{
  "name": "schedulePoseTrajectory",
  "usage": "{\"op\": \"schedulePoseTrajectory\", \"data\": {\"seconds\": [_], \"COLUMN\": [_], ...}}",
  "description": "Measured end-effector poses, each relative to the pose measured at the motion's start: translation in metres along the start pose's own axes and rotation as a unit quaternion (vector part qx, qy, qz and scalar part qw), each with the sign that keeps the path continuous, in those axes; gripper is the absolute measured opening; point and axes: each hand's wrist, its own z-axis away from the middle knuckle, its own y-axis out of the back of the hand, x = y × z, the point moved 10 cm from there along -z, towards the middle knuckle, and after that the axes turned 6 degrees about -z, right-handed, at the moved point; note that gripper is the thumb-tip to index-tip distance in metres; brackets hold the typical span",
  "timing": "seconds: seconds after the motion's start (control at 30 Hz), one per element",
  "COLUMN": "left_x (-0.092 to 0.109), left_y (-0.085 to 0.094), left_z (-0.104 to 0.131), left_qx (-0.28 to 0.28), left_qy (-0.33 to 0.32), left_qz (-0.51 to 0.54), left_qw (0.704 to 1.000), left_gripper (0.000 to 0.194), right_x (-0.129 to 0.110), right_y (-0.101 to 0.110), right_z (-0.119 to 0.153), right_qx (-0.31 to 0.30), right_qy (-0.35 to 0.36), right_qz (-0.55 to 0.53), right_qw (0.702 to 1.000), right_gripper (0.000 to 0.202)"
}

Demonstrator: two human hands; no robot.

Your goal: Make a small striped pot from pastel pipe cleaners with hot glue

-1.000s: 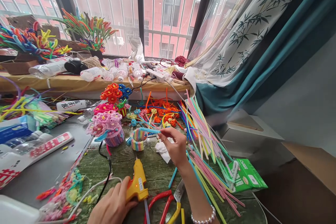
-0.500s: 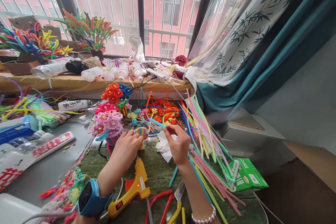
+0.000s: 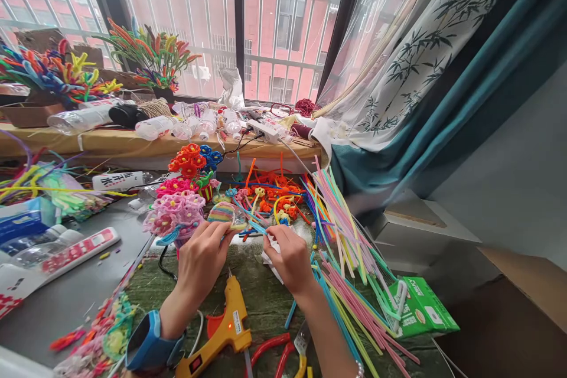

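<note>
My left hand [image 3: 201, 257] has its grip closed on the striped cup [image 3: 221, 212], tilted. My right hand [image 3: 290, 257] pinches the blue strip [image 3: 257, 226], long axis angling up-left from that grip, toward the cup; contact unclear. Versus first frame: cup was upright, left held the glue gun [image 3: 230, 319], now down on the surface [image 3: 257, 295].

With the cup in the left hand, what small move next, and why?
Probably ease the blue strip against the striped cup: the left hand holds the cup tilted, and the right hand pinches the strip close beside it. Whether they already touch is unclear.
</note>
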Motion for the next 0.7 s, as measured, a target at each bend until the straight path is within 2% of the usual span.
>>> {"op": "schedulePoseTrajectory", "data": {"seconds": [0.37,0.7], "left_x": [0.014,0.037], "left_y": [0.005,0.01], "left_z": [0.002,0.005], "left_qx": [0.01,0.028], "left_qy": [-0.039,-0.098], "left_qz": [-0.031,-0.087], "left_qw": [0.999,0.991], "left_gripper": [0.015,0.01], "right_x": [-0.003,-0.008], "right_y": [0.0,-0.005], "right_z": [-0.001,0.001], "right_qx": [-0.002,-0.001], "right_qy": [0.001,-0.023], "right_qz": [-0.017,-0.089], "right_qw": [1.0,0.996], "right_gripper": [0.014,0.015]}}
